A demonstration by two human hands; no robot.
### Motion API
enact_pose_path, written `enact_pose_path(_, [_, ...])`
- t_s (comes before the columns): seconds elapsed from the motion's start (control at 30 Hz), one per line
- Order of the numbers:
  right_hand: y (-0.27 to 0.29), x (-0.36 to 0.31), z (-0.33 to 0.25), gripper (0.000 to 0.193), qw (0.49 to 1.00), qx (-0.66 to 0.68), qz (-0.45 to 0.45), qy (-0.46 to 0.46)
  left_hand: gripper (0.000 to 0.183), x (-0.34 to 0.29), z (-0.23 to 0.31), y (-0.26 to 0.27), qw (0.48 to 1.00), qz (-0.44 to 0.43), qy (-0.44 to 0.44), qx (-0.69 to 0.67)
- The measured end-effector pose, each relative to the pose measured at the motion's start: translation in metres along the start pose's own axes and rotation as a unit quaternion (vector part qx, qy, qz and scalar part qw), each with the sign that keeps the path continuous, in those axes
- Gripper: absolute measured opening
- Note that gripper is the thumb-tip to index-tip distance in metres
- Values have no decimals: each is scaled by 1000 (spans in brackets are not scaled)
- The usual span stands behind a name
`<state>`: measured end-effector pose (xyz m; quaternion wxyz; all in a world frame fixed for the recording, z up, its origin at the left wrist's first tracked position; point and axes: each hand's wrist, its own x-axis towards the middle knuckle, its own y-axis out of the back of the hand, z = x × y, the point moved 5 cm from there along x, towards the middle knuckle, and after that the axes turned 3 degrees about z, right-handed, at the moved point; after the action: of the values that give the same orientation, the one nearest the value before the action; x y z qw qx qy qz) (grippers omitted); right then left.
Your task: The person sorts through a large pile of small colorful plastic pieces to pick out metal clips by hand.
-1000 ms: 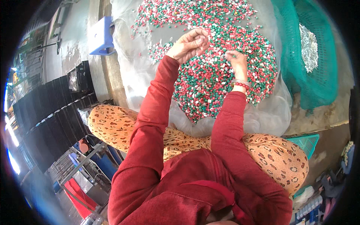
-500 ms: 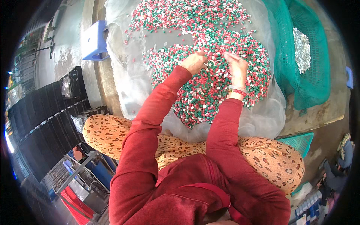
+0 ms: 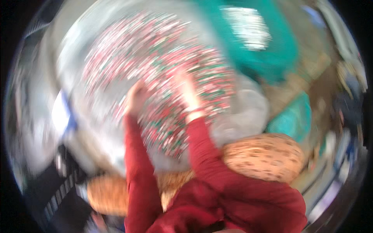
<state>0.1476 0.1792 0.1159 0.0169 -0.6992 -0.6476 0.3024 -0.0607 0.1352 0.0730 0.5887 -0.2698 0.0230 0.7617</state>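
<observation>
Strong motion blur smears the whole view. A spread of small red, green and white pieces [image 3: 211,77], bead-like in the earlier frame, lies on a translucent whitish sheet [image 3: 246,116] in front of me. My left hand [image 3: 136,98] is over the left part of the spread, close to a thin grey patch. Over the middle, to its right, is my right hand [image 3: 185,85], with a band at the wrist. Fingers of both hands are too smeared to read. Whether either hand holds a piece cannot be made out.
At the upper right stands a teal mesh-covered basket [image 3: 279,50] with a silvery-white heap [image 3: 248,29] in it. A turquoise basket [image 3: 295,118] is lower on the right. Left of the sheet is a white-and-blue plastic object [image 3: 62,112]. My patterned trouser legs [image 3: 264,157] border the near side.
The view has swung, so the spread and sheet appear farther left and tilted, and the baskets farther in. My hands sit wider apart over the spread; blur hides finger changes.
</observation>
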Motion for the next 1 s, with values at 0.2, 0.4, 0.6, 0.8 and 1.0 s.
enact_pose_path(0.2, [-31, -5, 32, 37, 927, -370, -58, -20, 25, -34, 10, -4, 806, 53, -169, 564])
enact_pose_path(0.4, [12, -9, 22, 14, 861, -500, 47, 83, 21, 3, -7, -26, 833, -4, -110, 543])
enact_pose_path(0.6, [-22, -12, 64, 15, 835, -538, 44, 102, 39, -36, 44, 5, 943, -106, -31, -314])
enact_pose_path(0.8, [30, 35, 72, 20, 774, -606, -41, 179, 29, 2, 43, -24, 969, 81, 60, -224])
enact_pose_path(1.0, [17, 17, 22, 38, 963, -227, 2, -147, 24, -2, 69, -38, 953, 81, -2, 291])
